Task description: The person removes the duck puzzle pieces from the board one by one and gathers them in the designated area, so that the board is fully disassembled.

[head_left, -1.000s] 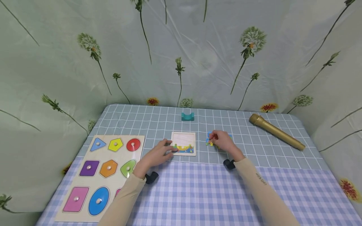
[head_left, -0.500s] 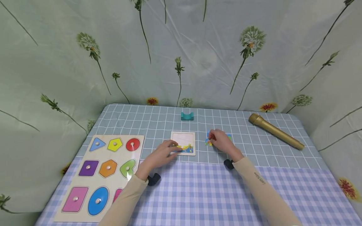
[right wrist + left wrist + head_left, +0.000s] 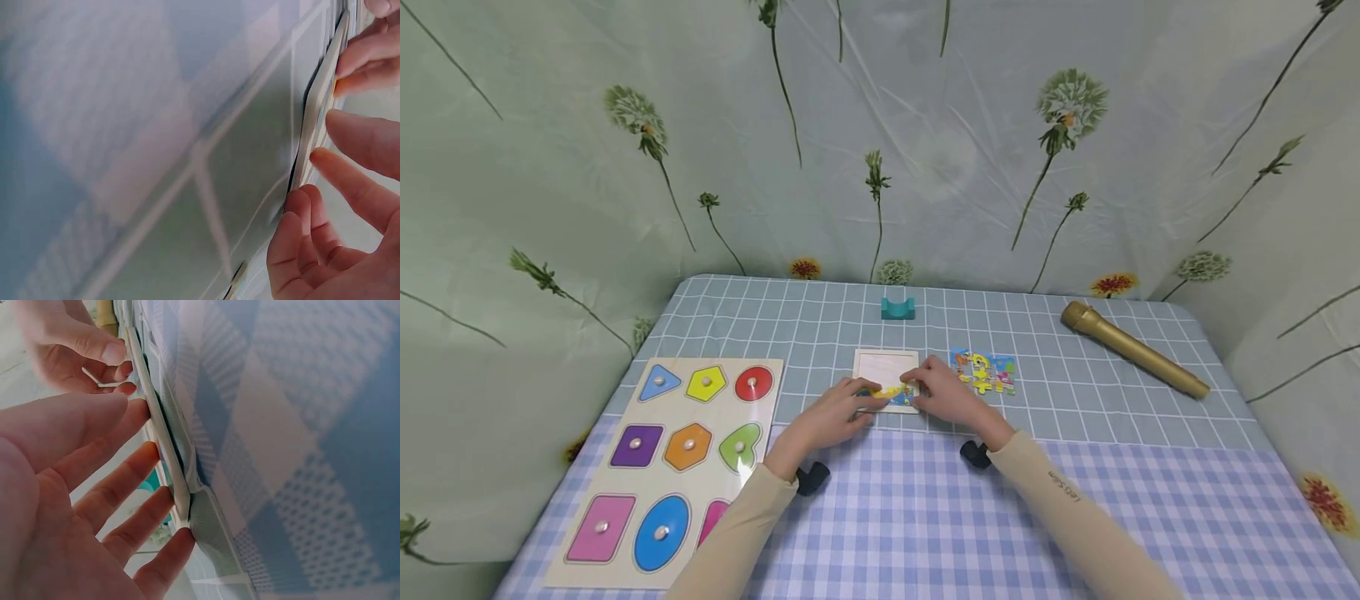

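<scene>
A small square wooden puzzle board lies flat, its bottom part filled with colourful puzzle pieces and its upper part bare wood. My left hand rests at the board's left side, fingers stretched over the lower pieces. In the left wrist view, that left hand's fingertips touch the board's edge. At the board's right side is my right hand. The right wrist view has its thumb and index fingertips apart on the board, with no piece visible between them. Loose puzzle pieces lie to the right.
A large shape board with knobbed pieces takes up the left of the table. Behind the puzzle stands a small teal block with a curved top. A gold microphone lies at the back right. Patterned fabric hangs behind the table.
My right hand has moved left from the loose pieces to the puzzle board, leaving those pieces in view. The left hand has shifted slightly right over the board.
</scene>
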Available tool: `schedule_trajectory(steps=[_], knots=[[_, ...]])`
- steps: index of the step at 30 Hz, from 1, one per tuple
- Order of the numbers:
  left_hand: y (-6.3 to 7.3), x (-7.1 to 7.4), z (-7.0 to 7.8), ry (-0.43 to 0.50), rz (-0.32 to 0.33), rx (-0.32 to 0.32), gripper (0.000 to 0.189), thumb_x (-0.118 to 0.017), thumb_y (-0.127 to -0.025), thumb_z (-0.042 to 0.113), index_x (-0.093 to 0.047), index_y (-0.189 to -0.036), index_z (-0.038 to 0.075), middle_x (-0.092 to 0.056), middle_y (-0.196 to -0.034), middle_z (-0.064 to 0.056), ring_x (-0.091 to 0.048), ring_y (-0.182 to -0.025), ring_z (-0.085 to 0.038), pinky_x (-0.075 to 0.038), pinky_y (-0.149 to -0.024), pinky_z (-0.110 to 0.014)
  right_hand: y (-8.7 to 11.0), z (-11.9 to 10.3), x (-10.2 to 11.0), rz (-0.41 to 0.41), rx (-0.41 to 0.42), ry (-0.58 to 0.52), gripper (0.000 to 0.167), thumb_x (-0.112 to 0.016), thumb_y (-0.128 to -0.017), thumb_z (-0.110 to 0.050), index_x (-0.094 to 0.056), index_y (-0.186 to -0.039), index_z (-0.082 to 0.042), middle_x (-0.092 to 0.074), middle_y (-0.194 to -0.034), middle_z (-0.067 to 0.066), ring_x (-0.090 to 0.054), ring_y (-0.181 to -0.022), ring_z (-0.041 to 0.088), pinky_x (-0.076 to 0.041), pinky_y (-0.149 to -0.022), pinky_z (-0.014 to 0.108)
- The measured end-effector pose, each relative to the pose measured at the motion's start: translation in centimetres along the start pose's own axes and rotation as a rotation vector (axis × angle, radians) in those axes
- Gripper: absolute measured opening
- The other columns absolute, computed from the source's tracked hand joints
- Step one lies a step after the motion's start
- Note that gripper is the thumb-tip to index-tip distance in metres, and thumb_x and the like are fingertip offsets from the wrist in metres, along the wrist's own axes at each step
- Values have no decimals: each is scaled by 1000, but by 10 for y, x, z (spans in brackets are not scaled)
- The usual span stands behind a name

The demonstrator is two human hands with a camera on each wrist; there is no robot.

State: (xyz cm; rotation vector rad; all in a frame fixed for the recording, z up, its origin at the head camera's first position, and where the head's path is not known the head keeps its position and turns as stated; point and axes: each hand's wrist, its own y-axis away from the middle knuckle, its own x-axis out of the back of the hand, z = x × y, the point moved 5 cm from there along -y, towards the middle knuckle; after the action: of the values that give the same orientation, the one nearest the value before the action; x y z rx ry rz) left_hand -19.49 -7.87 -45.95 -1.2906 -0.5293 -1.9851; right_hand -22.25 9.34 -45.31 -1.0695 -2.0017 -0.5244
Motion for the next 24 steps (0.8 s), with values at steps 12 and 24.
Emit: schedule_trajectory(steps=[12,24], knots=[[-2,-1,-2,32,-14,36,30,-60,-94,16,-68,-121,9,-55,-129,-10,-50,-110,-29,-44,-91,-43,-6,-1,-2,54,-30,-171,16,-63,-87,2,-62,-103,-1,-58,-86,5,-53,-76,17,-47,-69,30],[-1,-2,-3,60,-35,54,32,-59,-94,17,-65,-125,10,-53,-135,-10,-48,-113,-29,-43,-93,-44,9,21,17,137,-100,-315,13,-59,-88,3,-61,-101,-2,-58,-77,3,-50,-65,14,-42,-58,28]])
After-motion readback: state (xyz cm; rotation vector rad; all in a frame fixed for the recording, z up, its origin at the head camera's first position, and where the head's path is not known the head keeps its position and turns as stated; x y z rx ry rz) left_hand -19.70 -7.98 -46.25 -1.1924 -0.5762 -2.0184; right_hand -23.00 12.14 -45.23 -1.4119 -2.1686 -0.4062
